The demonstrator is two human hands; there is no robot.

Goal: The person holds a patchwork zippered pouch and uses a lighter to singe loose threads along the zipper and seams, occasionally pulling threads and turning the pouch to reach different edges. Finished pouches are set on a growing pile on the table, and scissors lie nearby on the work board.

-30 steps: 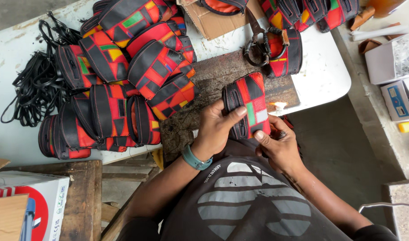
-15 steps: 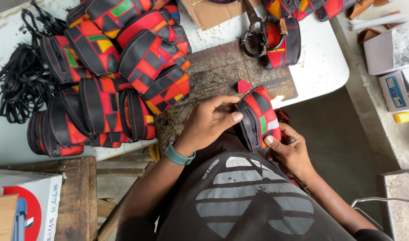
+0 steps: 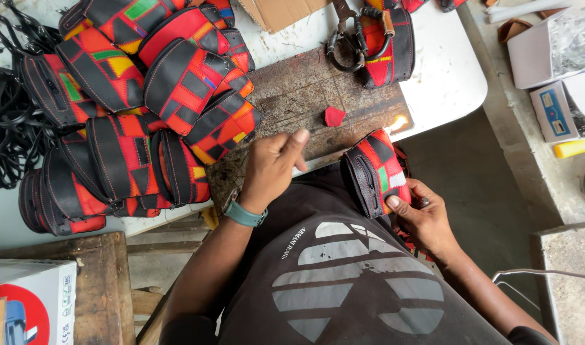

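Patchwork pouch (image 3: 377, 172), red and black with a green patch, sits right of frame centre at the table (image 3: 446, 76) edge, against the person's body. Long axis runs roughly top to bottom of the frame, tilted slightly; zipper edge faces left. Right hand (image 3: 420, 214) holds it from below, thumb pressed on its lower face, other fingers wrapped behind. Left hand (image 3: 273, 166) is off the pouch, loosely curled at frame centre over the dark wooden board (image 3: 305, 96), thumb up, holding nothing. Half a second ago both hands gripped the pouch; left has since let go. A small red scrap (image 3: 334, 116) lies on the board. Pile of finished pouches (image 3: 145, 96) upper left.
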